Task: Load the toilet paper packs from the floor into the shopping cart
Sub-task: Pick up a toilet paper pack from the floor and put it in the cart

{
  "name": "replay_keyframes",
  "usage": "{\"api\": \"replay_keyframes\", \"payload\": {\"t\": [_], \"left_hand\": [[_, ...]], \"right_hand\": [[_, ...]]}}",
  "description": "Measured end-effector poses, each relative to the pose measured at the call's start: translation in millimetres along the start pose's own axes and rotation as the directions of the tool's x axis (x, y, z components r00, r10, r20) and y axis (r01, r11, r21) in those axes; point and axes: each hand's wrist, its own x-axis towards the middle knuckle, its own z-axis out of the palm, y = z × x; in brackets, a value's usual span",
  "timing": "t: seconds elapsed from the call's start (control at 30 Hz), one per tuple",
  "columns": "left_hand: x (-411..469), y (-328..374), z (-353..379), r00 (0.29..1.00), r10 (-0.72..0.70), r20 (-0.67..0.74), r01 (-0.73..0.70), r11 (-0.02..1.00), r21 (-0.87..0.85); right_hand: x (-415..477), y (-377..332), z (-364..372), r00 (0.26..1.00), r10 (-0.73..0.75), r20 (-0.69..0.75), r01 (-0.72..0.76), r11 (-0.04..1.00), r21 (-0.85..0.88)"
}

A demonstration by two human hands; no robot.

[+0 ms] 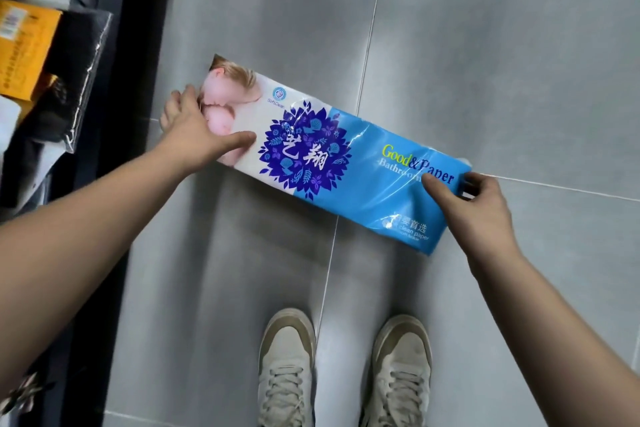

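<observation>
From the head view, a long pack (332, 152) of toilet paper stretches slantwise across the middle of the picture, its far-left end white with a pink photo print, its middle bearing a purple flower emblem, and its near-right end bright blue with the words "Good & Paper". Whether it rests on the grey tiled floor (485, 45) or is just lifted off it cannot be told. The left hand (194, 128) grips the pack's white end: the thumb lies along the near face pointing toward the purple emblem, while the fingers wrap round the end and far edge, so the grip is closed on the pack. The right hand (474, 208) holds the blue end: the thumb presses on the top face beside the printed word "Paper" and the fingers curl over the crinkled end of the wrapper, pinching it. Both bare forearms reach forward from the lower corners. Below the pack, a pair of pale shoes (343, 371) stands on the floor, toes toward the pack, well apart from it. Along the left edge runs a dark shelf (114, 45) carrying yellow packets (24, 45) and a black item in clear plastic (79, 80).
</observation>
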Motion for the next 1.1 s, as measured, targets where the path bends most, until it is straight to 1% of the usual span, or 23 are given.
{"api": "replay_keyframes", "payload": {"t": [0.1, 0.23, 0.37, 0.5, 0.6, 0.67, 0.73, 0.9, 1.03, 1.1], "left_hand": [[22, -19, 0, 0.998, -0.028, 0.06, 0.034, 0.995, -0.095], [22, -24, 8, 0.998, -0.015, 0.063, 0.026, 0.985, -0.171], [2, -18, 19, 0.997, -0.059, 0.058, 0.067, 0.985, -0.157], [-8, -20, 31, 0.993, -0.091, 0.077, 0.101, 0.985, -0.14], [-4, -24, 36, 0.996, -0.086, 0.023, 0.088, 0.988, -0.125], [2, -22, 35, 0.999, -0.049, -0.01, 0.046, 0.984, -0.171], [6, -20, 32, 1.0, -0.03, -0.004, 0.028, 0.97, -0.241], [11, -20, 28, 0.996, -0.083, -0.021, 0.073, 0.952, -0.297], [9, -7, 31, 0.995, -0.062, -0.083, 0.034, 0.951, -0.306], [11, -5, 31, 0.994, -0.044, -0.1, 0.008, 0.943, -0.332]], "right_hand": [[8, 3, 5, 1.0, 0.002, -0.015, -0.002, 1.0, -0.016], [14, 8, 5, 1.0, 0.023, -0.011, -0.023, 0.999, -0.043], [19, 7, -2, 1.0, 0.008, -0.018, -0.009, 0.998, -0.058], [28, 5, -11, 1.0, -0.011, -0.015, 0.01, 1.0, -0.012], [37, 9, -11, 1.0, 0.026, 0.016, -0.027, 0.999, 0.042], [42, 11, -7, 0.995, 0.084, 0.052, -0.088, 0.994, 0.07], [45, 12, -4, 0.99, 0.12, 0.074, -0.126, 0.988, 0.086], [52, 10, -5, 0.99, 0.117, 0.075, -0.125, 0.986, 0.114], [55, -2, -8, 0.992, 0.097, 0.08, -0.113, 0.969, 0.221], [59, -9, -12, 0.996, 0.066, 0.067, -0.081, 0.964, 0.254]]}}
